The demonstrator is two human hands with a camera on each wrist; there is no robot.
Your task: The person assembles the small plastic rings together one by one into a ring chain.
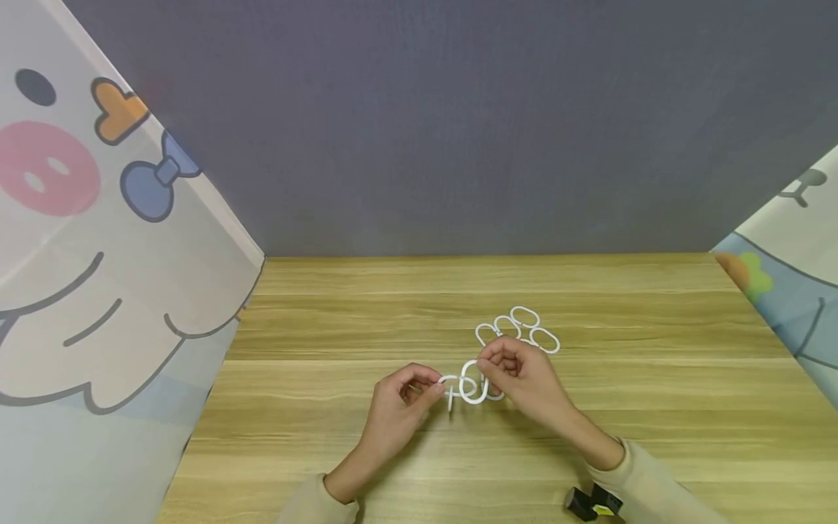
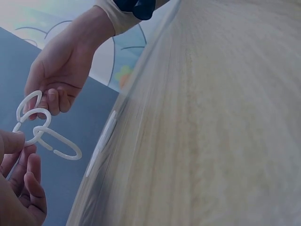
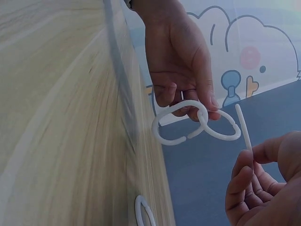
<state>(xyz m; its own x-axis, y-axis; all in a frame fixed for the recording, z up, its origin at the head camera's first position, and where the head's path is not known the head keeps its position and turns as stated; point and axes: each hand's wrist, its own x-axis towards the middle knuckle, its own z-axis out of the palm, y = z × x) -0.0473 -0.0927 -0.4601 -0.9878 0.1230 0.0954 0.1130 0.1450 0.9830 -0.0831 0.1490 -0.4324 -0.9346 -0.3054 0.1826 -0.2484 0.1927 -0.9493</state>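
Observation:
My left hand [image 1: 401,409] pinches a white oval plastic link [image 3: 225,136] between thumb and fingertips. A second white link [image 3: 162,136], with a small gap in its loop, is hooked through that one and hangs from it. My right hand [image 1: 527,375] pinches another white link [image 1: 466,397] by its side, seen edge-on in the right wrist view. This link overlaps the left hand's link in the head view; whether they are hooked together I cannot tell. Both hands are held close together over the wooden table [image 1: 294,437].
Several white links [image 1: 545,340] lie grouped on the table beyond my right hand. One more link [image 1: 495,397] shows partly beneath that hand. A black object with a yellow mark [image 1: 592,503] is beside the right sleeve. A grey panel [image 1: 458,131] stands along the table's back edge.

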